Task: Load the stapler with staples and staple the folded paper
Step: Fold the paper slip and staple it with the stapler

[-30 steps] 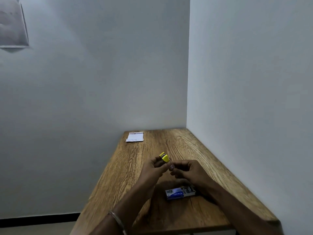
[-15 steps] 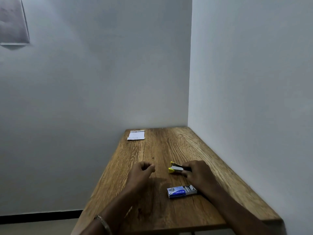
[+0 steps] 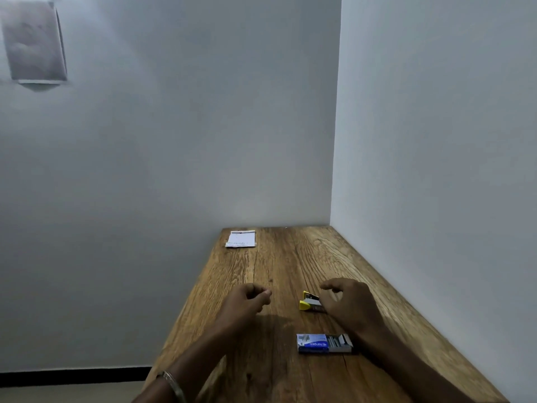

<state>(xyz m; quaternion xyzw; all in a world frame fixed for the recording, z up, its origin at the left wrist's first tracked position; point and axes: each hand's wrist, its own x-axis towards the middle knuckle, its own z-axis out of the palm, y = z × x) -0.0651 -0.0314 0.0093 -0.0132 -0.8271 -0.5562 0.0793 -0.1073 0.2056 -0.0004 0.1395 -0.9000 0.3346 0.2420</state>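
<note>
A small yellow stapler (image 3: 310, 304) lies on the wooden table (image 3: 270, 359), its lid open. My right hand (image 3: 347, 305) hovers just right of it with fingers spread, and holds nothing. My left hand (image 3: 247, 299) floats to the stapler's left, fingers curled in with nothing visible in them. A blue staple box (image 3: 322, 343) lies open near me, with staples showing at its right end. The folded white paper (image 3: 241, 238) rests at the table's far left corner.
Walls close the table in at the back and along the right side. The table's left edge drops to the floor. A grey sheet (image 3: 35, 42) hangs on the wall at upper left.
The stapler went from between both hands down onto the table. My right hand has now let go of it and lifted slightly. My left hand drew back to the left.
</note>
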